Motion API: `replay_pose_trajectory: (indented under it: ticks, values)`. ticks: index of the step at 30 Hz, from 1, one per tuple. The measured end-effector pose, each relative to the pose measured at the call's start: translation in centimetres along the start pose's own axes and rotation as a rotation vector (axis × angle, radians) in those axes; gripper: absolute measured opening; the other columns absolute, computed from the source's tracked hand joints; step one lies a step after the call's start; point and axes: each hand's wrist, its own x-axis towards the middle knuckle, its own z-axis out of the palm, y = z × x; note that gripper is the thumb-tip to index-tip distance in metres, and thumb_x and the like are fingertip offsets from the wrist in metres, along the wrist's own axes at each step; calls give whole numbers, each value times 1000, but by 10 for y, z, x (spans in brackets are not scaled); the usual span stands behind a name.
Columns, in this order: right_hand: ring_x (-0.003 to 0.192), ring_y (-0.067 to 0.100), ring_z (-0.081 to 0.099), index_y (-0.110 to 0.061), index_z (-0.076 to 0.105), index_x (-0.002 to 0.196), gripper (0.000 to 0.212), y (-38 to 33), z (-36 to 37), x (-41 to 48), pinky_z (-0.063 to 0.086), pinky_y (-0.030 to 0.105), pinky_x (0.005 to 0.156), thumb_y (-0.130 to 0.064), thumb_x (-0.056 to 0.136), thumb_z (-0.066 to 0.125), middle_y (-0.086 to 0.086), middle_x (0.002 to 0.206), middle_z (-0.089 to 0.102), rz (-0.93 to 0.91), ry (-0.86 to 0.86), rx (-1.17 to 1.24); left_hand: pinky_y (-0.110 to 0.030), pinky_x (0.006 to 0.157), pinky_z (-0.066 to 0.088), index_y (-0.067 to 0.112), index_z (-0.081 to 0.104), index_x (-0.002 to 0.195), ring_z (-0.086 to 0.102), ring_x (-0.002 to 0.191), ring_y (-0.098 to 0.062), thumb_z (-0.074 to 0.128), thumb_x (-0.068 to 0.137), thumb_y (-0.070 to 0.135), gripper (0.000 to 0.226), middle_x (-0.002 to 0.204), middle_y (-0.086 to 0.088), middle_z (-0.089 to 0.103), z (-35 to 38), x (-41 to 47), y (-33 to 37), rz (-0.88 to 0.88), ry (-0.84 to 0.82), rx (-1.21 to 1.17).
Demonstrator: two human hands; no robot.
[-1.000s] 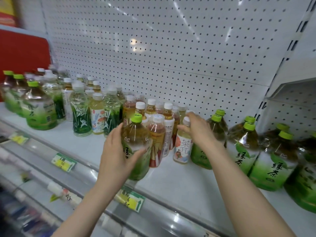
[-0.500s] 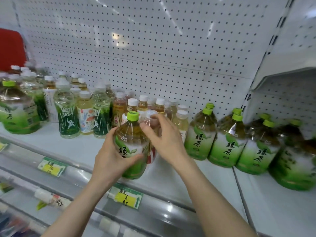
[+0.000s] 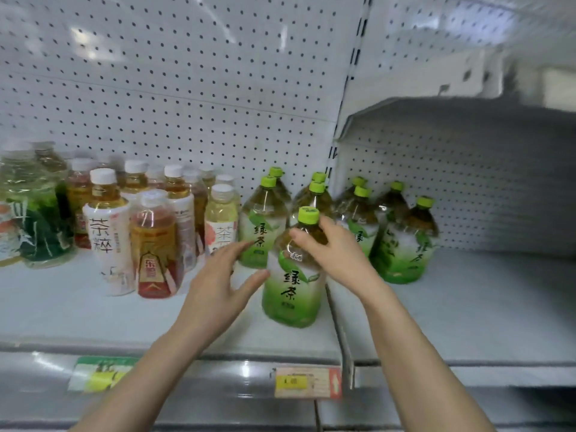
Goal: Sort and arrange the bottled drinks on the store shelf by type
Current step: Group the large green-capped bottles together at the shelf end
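Between the hands stood a green tea bottle (image 3: 293, 294); the right hand (image 3: 336, 257) gripped its neck, the left hand (image 3: 215, 285) lay spread beside it.

I log a white pegboard panel (image 3: 187, 73) far back. Near rail: green-yellow price tag (image 3: 99, 374) left, red-edged tag (image 3: 307, 383) (print blurred) right of it.

One green-tea bottle (image 3: 293, 275) stands before its row (image 3: 339, 219), small bottles (image 3: 149, 232) left.
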Motion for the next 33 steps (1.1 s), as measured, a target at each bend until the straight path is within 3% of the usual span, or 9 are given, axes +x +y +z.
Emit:
replay_pose_trajectory:
  ticks: [4,8,12,14,20,27,29,31,33]
  values:
    - [98,12,65,-24,65,112,29,50,-58,0,50,24,84,-44,91,62,-6,108,70,104,24,-42,-38,101,44,17,53,135,51,125,-22,63,86,46,58,137,-3,53,34,43,18,170,-2,187]
    - [101,14,65,-26,60,117,33,80,-92,10,52,40,93,-44,90,63,-5,113,68,180,-22,-118,-43,112,32,9,47,140,38,136,-32,77,79,26,71,147,-14,41,63,81,35,267,32,361]
    - [113,18,59,-20,49,131,44,87,-107,18,46,31,88,-37,93,62,-5,122,61,178,15,-181,-45,114,27,4,28,149,29,142,-38,81,74,23,94,154,-22,27,77,101,40,275,43,507]
    - [125,16,49,-20,35,145,57,87,-91,14,41,32,98,-40,96,56,-2,138,51,223,56,-153,-42,115,24,4,19,152,27,143,-38,81,75,22,100,156,-23,23,81,104,41,248,23,533]
    - [145,27,26,-15,28,149,75,104,-46,14,26,46,118,-53,90,58,7,156,31,182,324,-142,-46,103,43,-3,36,144,53,122,-39,86,68,20,95,138,-25,50,95,106,34,225,-32,623]
    - [146,20,20,-17,25,151,74,114,-65,4,18,36,117,-59,94,46,2,158,25,133,254,-171,-46,107,40,-1,39,144,49,127,-40,83,72,20,87,142,-25,47,102,102,37,210,-15,624]
    - [139,23,32,-18,38,144,64,127,-84,4,31,42,113,-58,95,43,5,149,39,130,495,-180,-43,109,36,1,35,146,46,130,-39,82,74,21,89,146,-23,43,101,102,37,205,-23,625]
    - [133,30,38,-20,38,143,59,147,-106,12,36,49,107,-55,95,44,10,144,43,270,660,-192,-42,111,33,2,31,149,42,134,-38,80,76,21,90,150,-22,38,99,100,37,199,-44,621]
    - [132,36,41,-23,27,149,68,166,-119,19,39,48,105,-59,95,45,15,147,39,481,506,-144,-42,113,31,4,27,151,39,137,-37,78,78,21,90,153,-20,33,97,99,39,183,-66,627]
